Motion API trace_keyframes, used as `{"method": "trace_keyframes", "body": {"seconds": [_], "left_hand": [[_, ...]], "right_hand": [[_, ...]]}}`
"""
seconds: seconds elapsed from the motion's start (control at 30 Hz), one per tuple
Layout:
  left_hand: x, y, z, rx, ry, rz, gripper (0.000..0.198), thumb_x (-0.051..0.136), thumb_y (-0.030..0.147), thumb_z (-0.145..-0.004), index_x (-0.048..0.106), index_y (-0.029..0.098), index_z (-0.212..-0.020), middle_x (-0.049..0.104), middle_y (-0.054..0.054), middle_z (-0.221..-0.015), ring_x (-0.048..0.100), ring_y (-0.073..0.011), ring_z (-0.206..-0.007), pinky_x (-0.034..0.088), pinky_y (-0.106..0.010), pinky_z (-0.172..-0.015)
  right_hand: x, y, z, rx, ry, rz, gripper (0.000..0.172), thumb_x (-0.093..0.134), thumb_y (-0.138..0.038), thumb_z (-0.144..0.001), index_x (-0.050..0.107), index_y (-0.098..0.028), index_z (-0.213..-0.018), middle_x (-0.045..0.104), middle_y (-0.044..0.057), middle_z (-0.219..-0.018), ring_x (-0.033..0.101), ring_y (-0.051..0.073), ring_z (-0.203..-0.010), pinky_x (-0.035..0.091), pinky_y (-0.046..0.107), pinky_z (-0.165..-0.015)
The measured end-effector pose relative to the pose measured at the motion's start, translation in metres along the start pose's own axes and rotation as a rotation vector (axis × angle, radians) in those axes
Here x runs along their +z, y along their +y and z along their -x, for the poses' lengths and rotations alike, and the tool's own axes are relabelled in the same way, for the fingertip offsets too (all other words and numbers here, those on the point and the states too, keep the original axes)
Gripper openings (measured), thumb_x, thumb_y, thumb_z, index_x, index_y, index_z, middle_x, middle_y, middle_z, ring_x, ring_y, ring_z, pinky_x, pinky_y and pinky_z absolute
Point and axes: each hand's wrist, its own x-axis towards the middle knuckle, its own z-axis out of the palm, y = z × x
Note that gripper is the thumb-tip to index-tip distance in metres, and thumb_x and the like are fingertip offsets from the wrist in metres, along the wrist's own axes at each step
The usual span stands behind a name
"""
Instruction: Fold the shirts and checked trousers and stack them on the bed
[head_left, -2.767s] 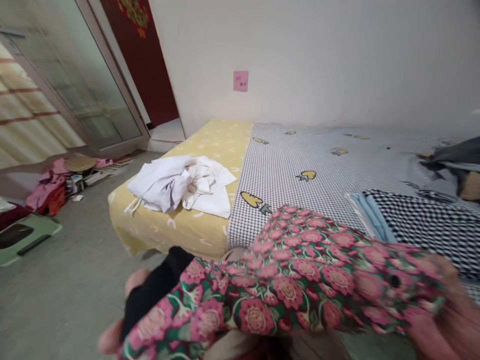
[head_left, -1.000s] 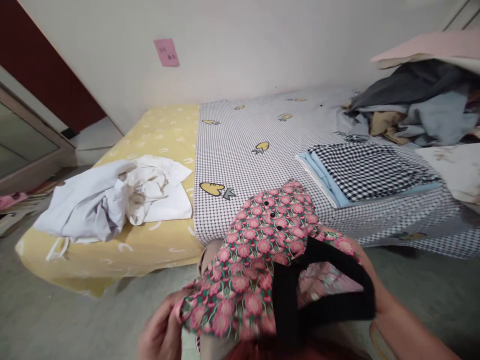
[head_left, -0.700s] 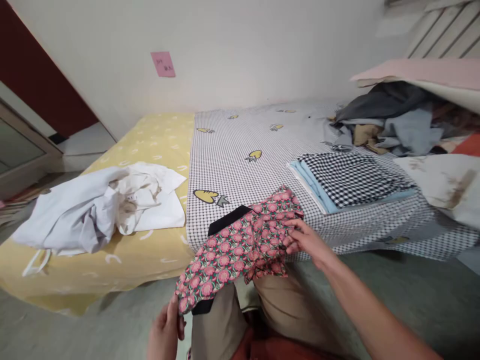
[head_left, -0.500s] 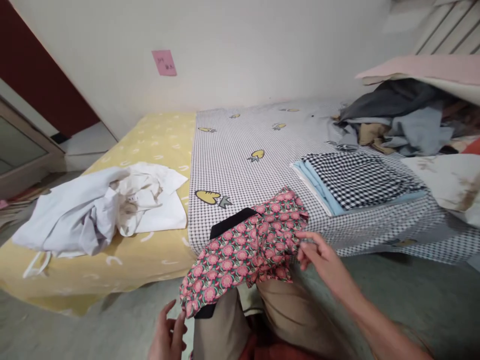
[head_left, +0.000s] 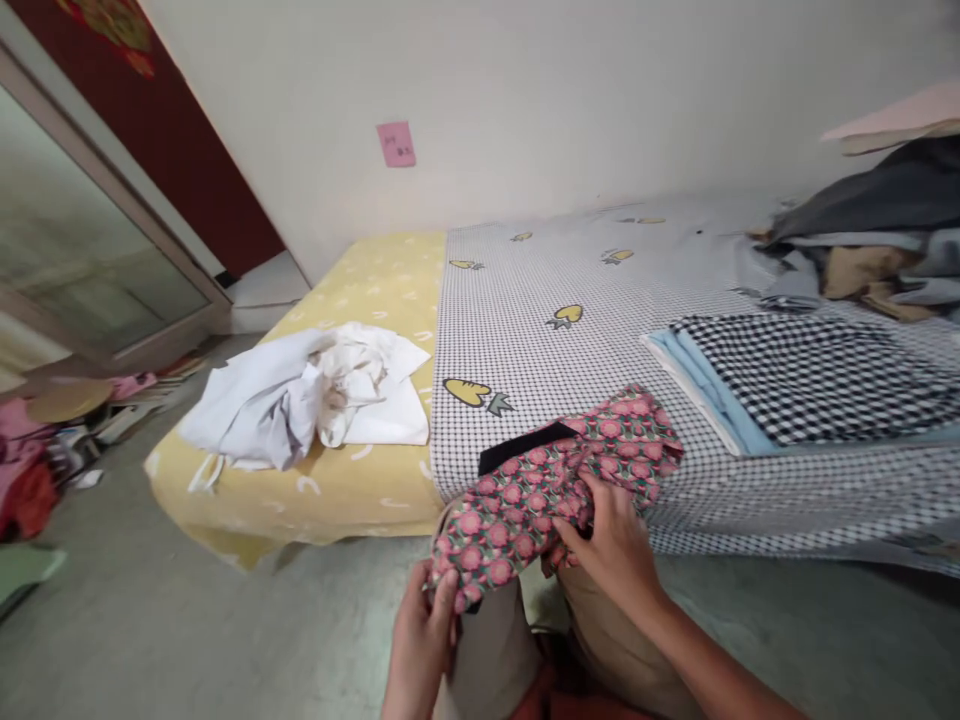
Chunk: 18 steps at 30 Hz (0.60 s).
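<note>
A pink floral cloth (head_left: 517, 510) with black strips along its edges lies across my knees and the front edge of the bed. My left hand (head_left: 427, 620) pinches its lower left end, thumb on top and fingers curled beneath. Over the middle of the cloth, my right hand (head_left: 615, 545) has its thumb and fingers closing on a bunched fold. The cloth's right part rests on the checked bed sheet (head_left: 517, 310). How the cloth's underside lies is hidden.
Crumpled white clothes (head_left: 262, 400) lie on the yellow sheet (head_left: 375, 275) at left. A folded stack with a black-and-white checked cloth (head_left: 817, 375) sits at right, before a heap of dark clothes (head_left: 885, 220). Assorted things (head_left: 75, 420) clutter the floor at far left.
My left hand has taken hold of the cloth's lower left end. My right hand has moved left from beside the cloth onto its middle. The view has turned left.
</note>
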Motion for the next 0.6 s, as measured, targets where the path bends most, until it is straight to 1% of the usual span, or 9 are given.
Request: {"method": "trace_keyframes", "body": {"seconds": [0.07, 0.13, 0.2, 0.27, 0.33, 0.43, 0.47, 0.53, 0.6], "left_hand": [[0.004, -0.005, 0.008, -0.051, -0.05, 0.043, 0.061, 0.07, 0.077, -0.066, 0.067, 0.021, -0.088, 0.051, 0.005, -0.05, 0.043, -0.0118, -0.043, 0.032, -0.023, -0.043], [0.006, -0.012, 0.015, -0.076, -0.063, 0.073, 0.063, 0.072, 0.078, -0.065, 0.067, 0.021, -0.091, 0.049, 0.006, -0.049, 0.043, -0.0124, -0.045, 0.034, -0.024, -0.045], [0.009, -0.018, 0.019, -0.076, -0.034, 0.109, 0.064, 0.071, 0.08, -0.065, 0.066, 0.021, -0.089, 0.047, 0.007, -0.049, 0.043, -0.0123, -0.047, 0.034, -0.024, -0.048], [0.012, -0.02, 0.019, -0.065, 0.015, 0.143, 0.064, 0.07, 0.082, -0.064, 0.064, 0.021, -0.084, 0.046, 0.008, -0.049, 0.041, -0.0111, -0.047, 0.034, -0.023, -0.049], [0.014, -0.013, 0.018, -0.066, 0.024, 0.148, 0.068, 0.071, 0.086, -0.059, 0.062, 0.021, -0.079, 0.045, 0.008, -0.049, 0.039, -0.0104, -0.047, 0.032, -0.023, -0.049], [0.015, 0.004, 0.019, -0.098, -0.03, 0.115, 0.075, 0.07, 0.091, -0.049, 0.062, 0.021, -0.073, 0.044, 0.007, -0.048, 0.038, -0.0109, -0.046, 0.031, -0.025, -0.049], [0.015, 0.008, 0.02, -0.102, -0.038, 0.104, 0.075, 0.069, 0.092, -0.049, 0.062, 0.021, -0.071, 0.043, 0.007, -0.047, 0.038, -0.0111, -0.047, 0.031, -0.025, -0.049], [0.015, 0.013, 0.023, -0.092, -0.028, 0.085, 0.073, 0.066, 0.092, -0.054, 0.061, 0.021, -0.068, 0.044, 0.006, -0.048, 0.038, -0.0115, -0.048, 0.031, -0.026, -0.051], [0.015, 0.01, 0.028, -0.067, -0.015, 0.058, 0.067, 0.065, 0.089, -0.06, 0.058, 0.022, -0.063, 0.045, 0.005, -0.048, 0.04, -0.0122, -0.05, 0.033, -0.026, -0.053]], "right_hand": [[0.009, 0.008, -0.004, 0.046, 0.02, -0.001, 0.055, 0.063, -0.051, -0.084, 0.056, -0.022, -0.13, 0.061, 0.015, -0.119, 0.059, 0.038, -0.115, 0.053, 0.055, -0.089], [0.012, 0.015, -0.006, 0.057, 0.022, -0.093, 0.048, 0.064, -0.05, -0.083, 0.061, -0.023, -0.122, 0.062, 0.012, -0.116, 0.061, 0.035, -0.112, 0.053, 0.053, -0.091], [0.01, 0.021, -0.008, 0.065, 0.003, -0.241, 0.041, 0.065, -0.05, -0.083, 0.066, -0.024, -0.114, 0.064, 0.01, -0.112, 0.063, 0.031, -0.109, 0.053, 0.049, -0.095], [0.005, 0.026, -0.011, 0.092, -0.027, -0.391, 0.036, 0.063, -0.05, -0.085, 0.07, -0.025, -0.109, 0.067, 0.009, -0.11, 0.065, 0.029, -0.108, 0.052, 0.047, -0.098], [-0.002, 0.03, -0.012, 0.137, -0.058, -0.508, 0.034, 0.06, -0.049, -0.087, 0.074, -0.025, -0.105, 0.071, 0.009, -0.11, 0.066, 0.028, -0.109, 0.051, 0.046, -0.1], [-0.01, 0.034, -0.012, 0.213, -0.098, -0.61, 0.033, 0.061, -0.048, -0.085, 0.078, -0.024, -0.1, 0.075, 0.009, -0.109, 0.067, 0.029, -0.11, 0.05, 0.047, -0.103], [-0.012, 0.035, -0.011, 0.231, -0.109, -0.627, 0.033, 0.062, -0.048, -0.084, 0.078, -0.024, -0.1, 0.076, 0.009, -0.109, 0.067, 0.03, -0.11, 0.049, 0.047, -0.104], [-0.015, 0.035, -0.01, 0.25, -0.126, -0.649, 0.034, 0.065, -0.049, -0.082, 0.079, -0.024, -0.099, 0.076, 0.009, -0.109, 0.067, 0.03, -0.11, 0.048, 0.047, -0.105], [-0.016, 0.036, -0.008, 0.257, -0.137, -0.661, 0.034, 0.067, -0.051, -0.08, 0.08, -0.024, -0.098, 0.077, 0.009, -0.108, 0.067, 0.031, -0.111, 0.049, 0.047, -0.104]]}}
